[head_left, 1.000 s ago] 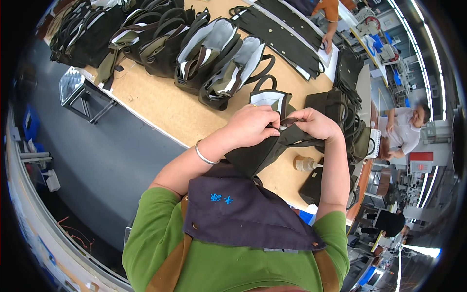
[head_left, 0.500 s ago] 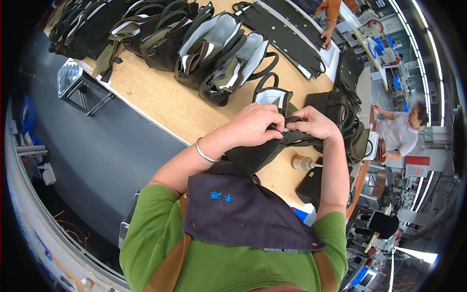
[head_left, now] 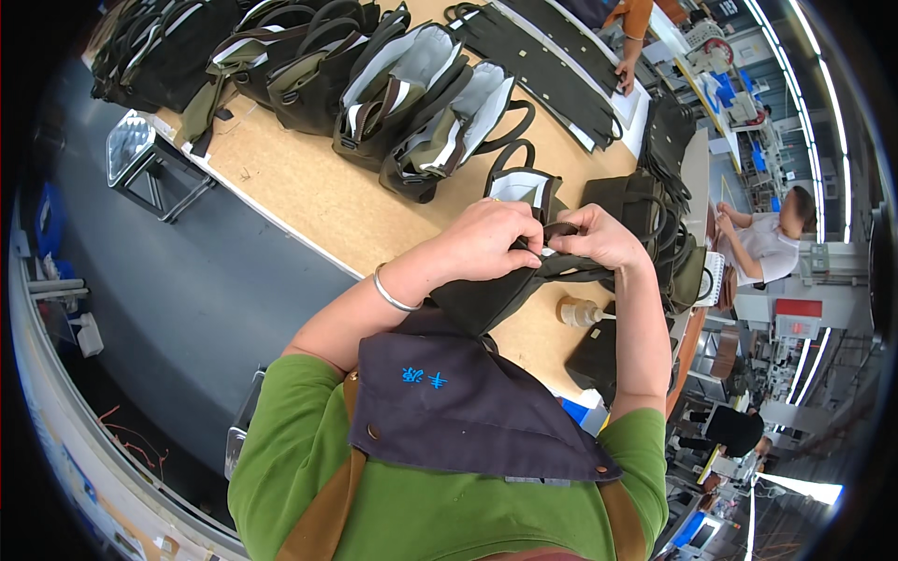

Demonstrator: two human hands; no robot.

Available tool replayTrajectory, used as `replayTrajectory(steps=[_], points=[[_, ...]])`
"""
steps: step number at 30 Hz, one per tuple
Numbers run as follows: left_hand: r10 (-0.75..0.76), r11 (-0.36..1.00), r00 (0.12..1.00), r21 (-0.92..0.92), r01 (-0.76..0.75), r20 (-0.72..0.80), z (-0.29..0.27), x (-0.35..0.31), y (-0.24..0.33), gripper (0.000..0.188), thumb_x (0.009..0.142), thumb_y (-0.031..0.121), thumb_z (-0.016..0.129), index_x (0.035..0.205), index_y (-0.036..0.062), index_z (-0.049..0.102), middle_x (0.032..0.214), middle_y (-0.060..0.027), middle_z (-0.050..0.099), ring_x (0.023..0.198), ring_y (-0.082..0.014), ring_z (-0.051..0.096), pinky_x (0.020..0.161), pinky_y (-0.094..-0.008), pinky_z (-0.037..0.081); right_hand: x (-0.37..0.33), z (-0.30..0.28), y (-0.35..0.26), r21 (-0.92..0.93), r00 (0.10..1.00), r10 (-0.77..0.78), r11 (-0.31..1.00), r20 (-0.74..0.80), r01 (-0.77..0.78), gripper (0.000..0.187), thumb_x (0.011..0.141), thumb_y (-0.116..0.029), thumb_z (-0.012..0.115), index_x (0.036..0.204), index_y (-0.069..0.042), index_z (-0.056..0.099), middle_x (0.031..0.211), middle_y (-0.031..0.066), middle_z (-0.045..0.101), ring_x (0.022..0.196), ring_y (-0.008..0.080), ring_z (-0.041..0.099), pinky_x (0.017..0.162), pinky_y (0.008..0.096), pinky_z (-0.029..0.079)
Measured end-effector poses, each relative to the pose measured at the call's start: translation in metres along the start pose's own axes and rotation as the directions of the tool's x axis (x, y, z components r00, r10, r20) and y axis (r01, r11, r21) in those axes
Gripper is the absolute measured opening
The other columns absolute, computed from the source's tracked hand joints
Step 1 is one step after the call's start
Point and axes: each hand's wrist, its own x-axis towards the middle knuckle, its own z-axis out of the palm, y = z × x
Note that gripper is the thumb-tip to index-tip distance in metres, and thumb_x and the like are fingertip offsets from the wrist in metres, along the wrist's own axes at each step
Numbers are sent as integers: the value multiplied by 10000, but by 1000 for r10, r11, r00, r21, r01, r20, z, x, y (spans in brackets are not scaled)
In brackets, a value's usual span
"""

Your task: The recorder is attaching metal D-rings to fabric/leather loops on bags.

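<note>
A dark handbag (head_left: 482, 299) with a pale lining (head_left: 520, 190) stands at the table edge against my body, its looped handle upright at the far side. My left hand (head_left: 494, 239) is closed in a pinch on the bag's upper edge. Close beside it, my right hand (head_left: 603, 236) pinches a dark brown strip at the same edge, thumb and fingers together. A small white bit shows between the fingertips; what it is I cannot make out. Dark straps run beneath my right hand.
Several open dark bags (head_left: 379, 93) line the far left of the table (head_left: 281, 178). Flat dark panels (head_left: 533, 65) lie at the back near a co-worker's hand (head_left: 627, 75). A small bottle (head_left: 578, 311) and more bags (head_left: 636, 206) sit to the right. A stool (head_left: 140, 154) stands left.
Both my hands keep their grip on the bag, with only a slight shift of the fingers. The seated person at the right has brought their hands closer together.
</note>
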Motion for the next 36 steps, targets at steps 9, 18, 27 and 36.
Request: replayTrajectory(steps=[9, 18, 27, 36], points=[[-27, 999, 1000, 27, 26, 13, 0, 1, 0, 162, 782, 205, 764, 819, 82, 665, 816, -79, 631, 779, -294, 619, 693, -400, 456, -3, 1, -4, -30, 999, -35, 999, 13, 35, 51, 802, -35, 732, 818, 10, 717, 721, -54, 578, 676, 31, 493, 608, 219, 414], [-15, 1000, 1000, 11, 15, 0, 3, 1, -5, 156, 774, 210, 781, 835, 110, 677, 816, -69, 618, 780, -280, 611, 709, -392, 458, 1, -3, -6, -269, 994, -95, 957, 60, 108, 117, 801, -66, 753, 750, 8, 677, 698, -43, 502, 679, 57, 439, 614, 251, 379], [-36, 999, 999, 7, 36, 22, -1, 1, -5, 155, 766, 216, 792, 835, 121, 691, 825, -63, 607, 801, -268, 605, 717, -388, 455, 3, 2, -10, -112, 991, -97, 988, 93, 107, 117, 842, -100, 725, 790, 1, 694, 681, -67, 536, 629, 38, 433, 564, 242, 357], [-25, 1000, 999, -14, 25, 27, -1, 2, -4, 141, 765, 210, 789, 830, 127, 697, 816, -63, 604, 791, -270, 605, 716, -385, 453, 6, -4, -5, -135, 998, 28, 991, 61, -19, 125, 850, -146, 712, 857, -22, 722, 673, -78, 577, 598, 22, 437, 537, 208, 349]])
